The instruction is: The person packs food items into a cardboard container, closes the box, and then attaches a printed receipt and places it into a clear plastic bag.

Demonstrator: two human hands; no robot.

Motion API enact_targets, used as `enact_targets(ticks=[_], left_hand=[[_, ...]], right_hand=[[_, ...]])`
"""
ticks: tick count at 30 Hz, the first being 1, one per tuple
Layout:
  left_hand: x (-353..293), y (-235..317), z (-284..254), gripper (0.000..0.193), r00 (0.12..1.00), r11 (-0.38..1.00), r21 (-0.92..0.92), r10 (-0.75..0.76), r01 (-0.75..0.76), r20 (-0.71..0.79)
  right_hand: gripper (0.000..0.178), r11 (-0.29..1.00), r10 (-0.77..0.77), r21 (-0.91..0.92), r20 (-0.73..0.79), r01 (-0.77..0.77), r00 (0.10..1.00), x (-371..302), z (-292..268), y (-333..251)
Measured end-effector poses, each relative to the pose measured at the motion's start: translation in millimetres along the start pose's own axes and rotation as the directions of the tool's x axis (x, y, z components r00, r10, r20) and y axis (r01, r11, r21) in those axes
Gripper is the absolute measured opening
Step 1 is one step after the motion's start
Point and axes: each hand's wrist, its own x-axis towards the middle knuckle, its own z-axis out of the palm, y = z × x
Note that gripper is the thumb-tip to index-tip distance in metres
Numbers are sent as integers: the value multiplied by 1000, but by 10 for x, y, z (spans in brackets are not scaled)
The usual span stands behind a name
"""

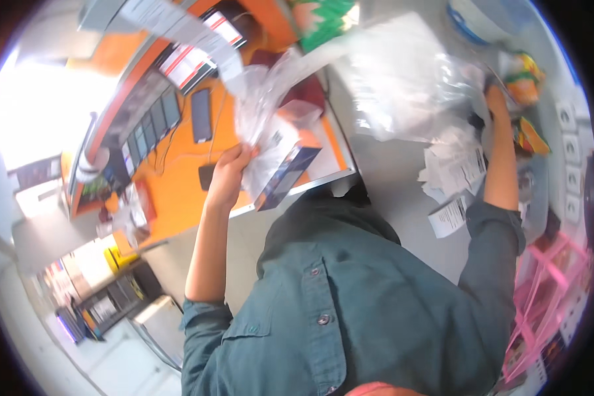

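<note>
My left hand (228, 173) pinches a crumpled clear plastic bag (252, 109) over the front edge of the orange desk. Inside or just behind that bag is a dark blue and orange box (289, 170), tilted. I cannot tell whether the bag wraps it fully. My right arm stretches out to the far right, where my right hand (493, 96) meets a large pile of clear and white plastic bags (402, 79). Its fingers are blurred and partly hidden, so their grip does not show.
Several phones stand in a row on the orange desk (178, 198), near one lying dark phone (202, 115). Crumpled paper slips (452, 168) lie below the bag pile. Yellow-green packets (529, 135) and a pink plastic rack (541, 290) are at the right.
</note>
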Motion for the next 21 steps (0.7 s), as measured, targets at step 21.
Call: enact_targets(ticks=[21], left_hand=[[395, -491, -174, 26, 991, 948, 309, 35, -74, 131]], right_hand=[[35, 970, 152, 238, -435, -50, 887, -1354, -1865, -1238]])
